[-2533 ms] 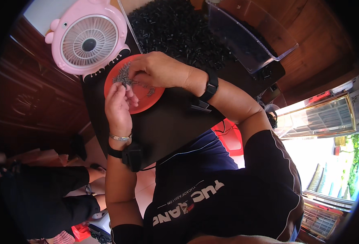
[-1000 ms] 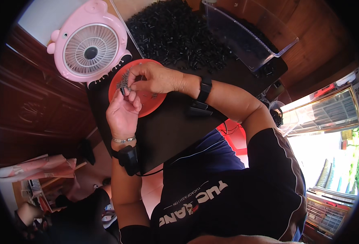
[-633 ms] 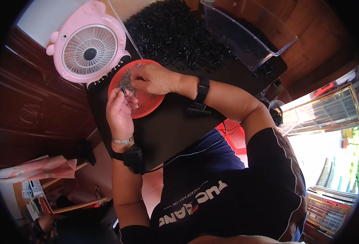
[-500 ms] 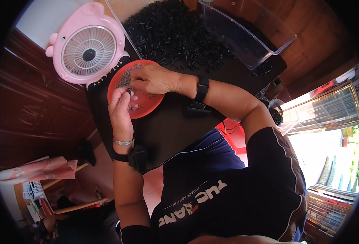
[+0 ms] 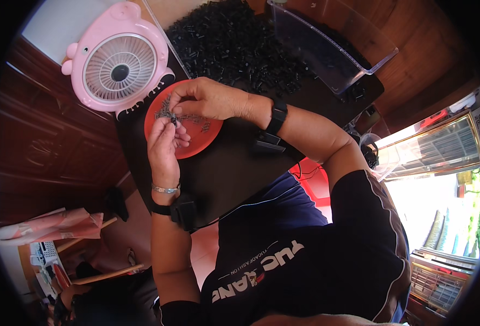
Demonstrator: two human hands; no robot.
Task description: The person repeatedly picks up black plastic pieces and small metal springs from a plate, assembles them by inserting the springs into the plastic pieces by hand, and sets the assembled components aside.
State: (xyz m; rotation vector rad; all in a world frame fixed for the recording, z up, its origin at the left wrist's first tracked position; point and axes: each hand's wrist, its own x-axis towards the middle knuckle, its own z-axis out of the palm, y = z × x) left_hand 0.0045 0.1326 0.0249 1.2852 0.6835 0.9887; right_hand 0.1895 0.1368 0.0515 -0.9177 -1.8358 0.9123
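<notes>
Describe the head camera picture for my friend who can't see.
A left hand holds a small black piece over a red dish of gray bits, the right hand close by. Beyond are a pink animal-shaped fan and a heap of black pieces.

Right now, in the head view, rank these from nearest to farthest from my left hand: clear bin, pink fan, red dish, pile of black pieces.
From your left hand:
1. Red dish: partly beneath that hand.
2. Pink fan: beyond the dish, up and left.
3. Pile of black pieces: up and right.
4. Clear bin: farthest right, past most of the pile.
</notes>
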